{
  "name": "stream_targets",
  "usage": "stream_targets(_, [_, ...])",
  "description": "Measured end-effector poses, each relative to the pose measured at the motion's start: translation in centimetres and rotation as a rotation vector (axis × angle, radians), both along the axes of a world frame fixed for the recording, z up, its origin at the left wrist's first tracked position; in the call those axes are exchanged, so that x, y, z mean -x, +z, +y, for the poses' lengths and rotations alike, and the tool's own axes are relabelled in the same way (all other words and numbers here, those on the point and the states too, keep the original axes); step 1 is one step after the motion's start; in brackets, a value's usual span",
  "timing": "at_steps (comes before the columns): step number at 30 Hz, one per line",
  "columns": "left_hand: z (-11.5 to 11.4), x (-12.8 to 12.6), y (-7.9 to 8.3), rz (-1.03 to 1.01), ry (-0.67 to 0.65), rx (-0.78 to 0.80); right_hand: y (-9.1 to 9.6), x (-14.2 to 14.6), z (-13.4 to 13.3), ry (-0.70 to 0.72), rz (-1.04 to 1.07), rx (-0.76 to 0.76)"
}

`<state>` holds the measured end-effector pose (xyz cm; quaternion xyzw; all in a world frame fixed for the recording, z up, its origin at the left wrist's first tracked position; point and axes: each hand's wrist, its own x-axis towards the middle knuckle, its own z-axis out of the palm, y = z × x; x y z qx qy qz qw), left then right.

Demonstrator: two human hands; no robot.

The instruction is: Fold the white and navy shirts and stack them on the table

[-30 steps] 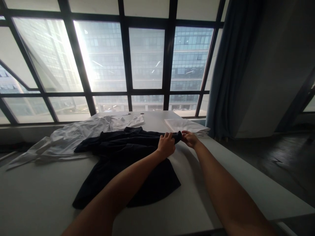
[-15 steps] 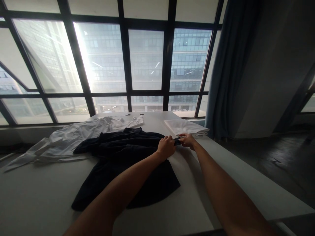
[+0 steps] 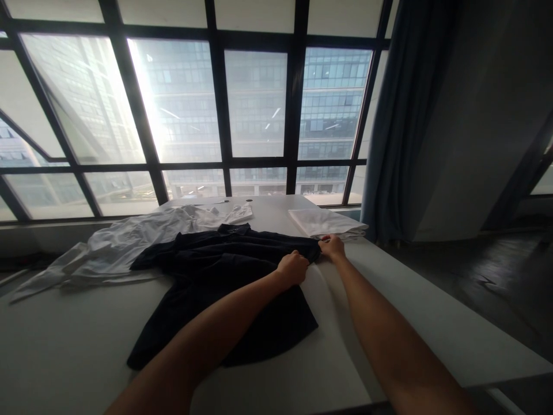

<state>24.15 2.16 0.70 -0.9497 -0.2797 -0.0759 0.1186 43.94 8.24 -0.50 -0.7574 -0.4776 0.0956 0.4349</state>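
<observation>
A dark short-sleeved shirt (image 3: 211, 271) lies spread on the white table, its collar toward the window and its hem toward me. My right hand (image 3: 332, 249) pinches the outer end of the right-hand sleeve. My left hand (image 3: 294, 268) is closed on the near edge of the same sleeve, a little closer to me. Between the two hands a short stretch of the dark cloth shows. The fingertips of my left hand are partly hidden behind its knuckles.
A crumpled white garment (image 3: 125, 239) lies left of the dark shirt, partly beneath it. A folded white cloth (image 3: 326, 222) rests just beyond my right hand. The white table (image 3: 415, 323) ends at a right edge above the dark floor. Windows and a blue curtain (image 3: 393, 144) stand behind.
My left hand has moved slightly toward me, away from my right hand. The sleeve end, bunched between the hands before, now lies spread out further to the right.
</observation>
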Motion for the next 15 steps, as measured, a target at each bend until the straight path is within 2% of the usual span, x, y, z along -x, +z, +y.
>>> stream_targets(5, [-0.1,0.1,0.1,-0.046,-0.021,0.018,-0.4,0.4,0.2,0.051,-0.182,0.012])
stream_targets(11, [-0.5,0.5,0.2,-0.133,-0.034,0.061,0.1,-0.6,-0.6,0.353,-0.275,0.132])
stream_targets(15, [-0.4,0.7,-0.2,-0.174,-0.039,0.03,0.5,-1.4,-0.9,0.436,-0.243,0.073])
